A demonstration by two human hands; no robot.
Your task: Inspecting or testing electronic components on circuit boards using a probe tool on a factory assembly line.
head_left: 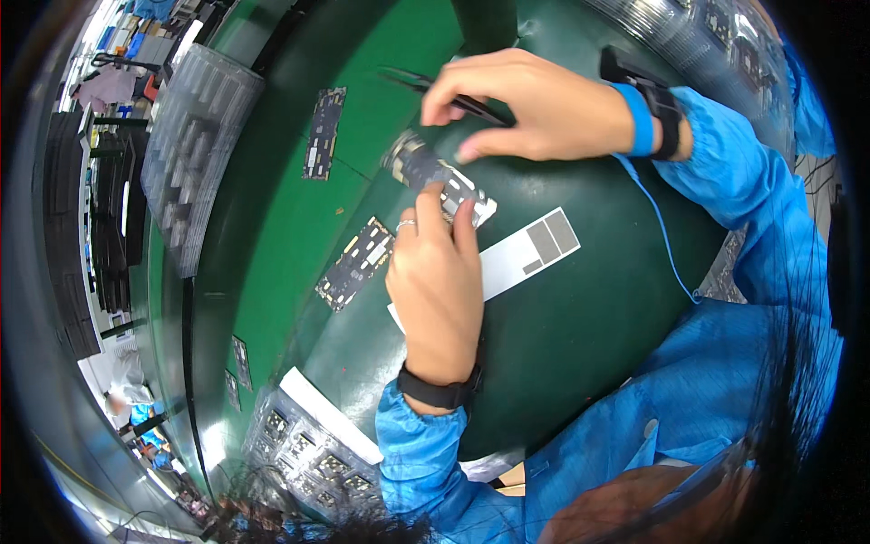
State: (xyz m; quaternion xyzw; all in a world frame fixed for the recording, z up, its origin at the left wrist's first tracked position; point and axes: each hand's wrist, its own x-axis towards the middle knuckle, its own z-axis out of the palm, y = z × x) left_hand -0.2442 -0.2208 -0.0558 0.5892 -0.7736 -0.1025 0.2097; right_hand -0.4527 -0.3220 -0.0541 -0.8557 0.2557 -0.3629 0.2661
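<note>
My left hand reaches up from the lower edge, thumb and fingers closed on the near end of a dark circuit board, which is tilted and slightly blurred. Above the board's far side, my right hand grips black tweezers, their tips pointing left. A gap separates those tips from the board. Partly under my left hand lies a white sheet of grey stickers. A second circuit board rests left of that hand, and a third board lies farther off on the green surface.
Clear plastic trays stand at the far left and upper right. At lower left, a tray of small boards sits beside a white strip. A blue cord trails from my right wristband. Two small boards lie near the left edge.
</note>
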